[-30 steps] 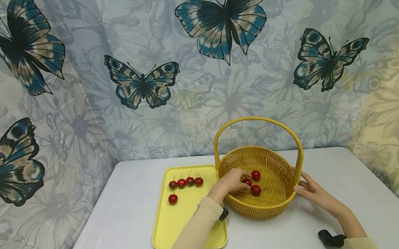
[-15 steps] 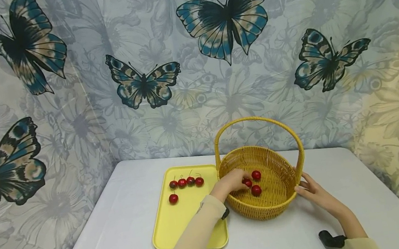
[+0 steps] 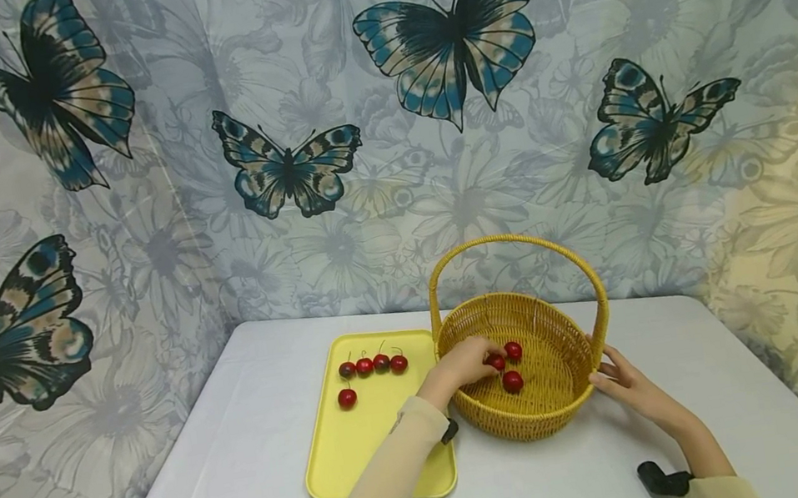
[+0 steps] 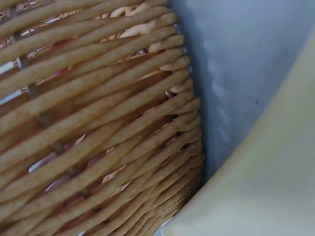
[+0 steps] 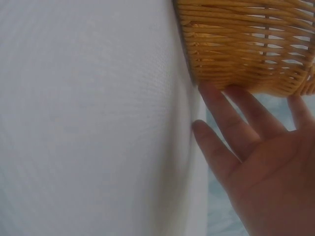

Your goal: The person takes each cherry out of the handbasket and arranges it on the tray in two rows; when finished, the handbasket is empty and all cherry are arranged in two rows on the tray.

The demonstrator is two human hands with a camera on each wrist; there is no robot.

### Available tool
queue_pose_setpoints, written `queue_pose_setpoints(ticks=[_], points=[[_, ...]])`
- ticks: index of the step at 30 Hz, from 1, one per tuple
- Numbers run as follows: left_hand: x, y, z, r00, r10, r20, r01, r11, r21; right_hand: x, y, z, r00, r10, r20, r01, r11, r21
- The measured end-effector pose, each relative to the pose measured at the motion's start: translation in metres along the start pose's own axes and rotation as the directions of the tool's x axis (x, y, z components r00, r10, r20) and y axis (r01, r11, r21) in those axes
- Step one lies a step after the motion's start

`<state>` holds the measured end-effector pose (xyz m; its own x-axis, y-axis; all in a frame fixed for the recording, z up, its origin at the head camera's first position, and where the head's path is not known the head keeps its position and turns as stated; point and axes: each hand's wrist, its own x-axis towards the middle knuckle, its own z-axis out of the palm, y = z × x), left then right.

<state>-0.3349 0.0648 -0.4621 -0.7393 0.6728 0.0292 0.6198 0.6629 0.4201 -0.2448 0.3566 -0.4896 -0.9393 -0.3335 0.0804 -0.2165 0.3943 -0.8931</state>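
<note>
In the head view, the yellow wicker basket (image 3: 524,428) stands upright on the table. My left hand (image 3: 463,363) reaches over its left rim and pinches a red cherry (image 3: 496,363) inside; the fingertips are partly hidden. Two more cherries, one behind (image 3: 513,350) and one in front (image 3: 512,382), lie in the basket beside it. My right hand (image 3: 639,396) touches the basket's right side near the handle base. Seen from the right wrist, that hand (image 5: 275,162) has nearly straight fingers against the woven wall (image 5: 236,54). Only basket weave (image 4: 98,108) and sleeve fill the left wrist view.
Left of the basket lies a yellow tray (image 3: 366,455), partly under the left forearm. Four cherries stand in a row near its back edge, with another cherry (image 3: 346,399) in front of them. A butterfly-patterned cloth (image 3: 467,189) hangs behind the white table (image 3: 229,456).
The cherry at my left fingertips has shifted slightly toward the back of the basket, and the left hand has moved a little. My right hand has stayed at the basket's side.
</note>
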Motion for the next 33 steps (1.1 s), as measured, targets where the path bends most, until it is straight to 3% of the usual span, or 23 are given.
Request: queue_pose_setpoints(ticks=[8,16,20,23,28,33], points=[[-0.002,0.0,0.001,0.995,0.033,-0.098,-0.036,0.999,-0.02,0.0,-0.001,0.0,1.0,0.003,0.0,-0.003,1.0,0.001],[-0.006,0.001,0.001,0.979,0.066,-0.193,-0.074,0.997,-0.033,0.0,0.0,0.0,1.0,0.02,-0.008,-0.02,1.0,-0.006],[-0.009,0.002,0.002,0.961,0.108,-0.254,-0.114,0.993,-0.007,0.001,0.001,0.001,0.999,0.034,-0.014,-0.034,0.999,-0.017],[-0.011,0.003,0.002,0.939,0.137,-0.315,-0.145,0.989,-0.001,0.001,0.001,0.002,0.999,0.044,-0.018,-0.044,0.999,-0.027],[-0.017,0.002,0.003,0.899,0.129,-0.419,-0.198,0.972,-0.127,0.001,0.001,0.002,0.999,0.043,-0.018,-0.044,0.999,-0.031],[-0.026,-0.001,0.001,0.894,0.087,-0.439,-0.203,0.953,-0.225,0.001,0.002,0.001,0.999,0.032,-0.02,-0.033,0.999,-0.024]])
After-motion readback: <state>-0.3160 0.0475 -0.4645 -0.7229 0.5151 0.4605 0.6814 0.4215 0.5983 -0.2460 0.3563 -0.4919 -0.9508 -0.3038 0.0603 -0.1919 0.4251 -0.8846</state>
